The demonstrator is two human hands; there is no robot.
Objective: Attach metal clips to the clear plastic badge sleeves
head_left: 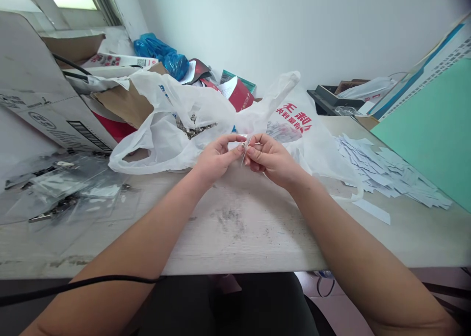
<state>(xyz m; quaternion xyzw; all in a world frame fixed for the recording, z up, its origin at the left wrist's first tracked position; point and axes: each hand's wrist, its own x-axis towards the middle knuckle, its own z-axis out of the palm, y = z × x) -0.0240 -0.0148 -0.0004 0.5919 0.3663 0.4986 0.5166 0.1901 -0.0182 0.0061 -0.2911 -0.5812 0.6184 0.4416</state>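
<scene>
Over the middle of the table, my left hand (218, 155) and my right hand (271, 158) meet fingertip to fingertip. Both pinch a small clear plastic sleeve (242, 161), seen nearly edge-on. A tiny shiny bit shows by my left thumb; whether it is a separate piece I cannot tell. Just behind my left hand, an open white plastic bag (147, 152) holds a heap of small metal clips (193, 128). A second white bag with red print (320, 152) stands behind my right hand, and clear plastic shows through its side.
Clear sleeves with metal clips (73, 193) lie piled at the left. Many white paper slips (390, 171) spread at the right, beside a green panel (434, 130). A cardboard box (44, 95) stands at the left back. A black cable (91, 281) crosses my left forearm.
</scene>
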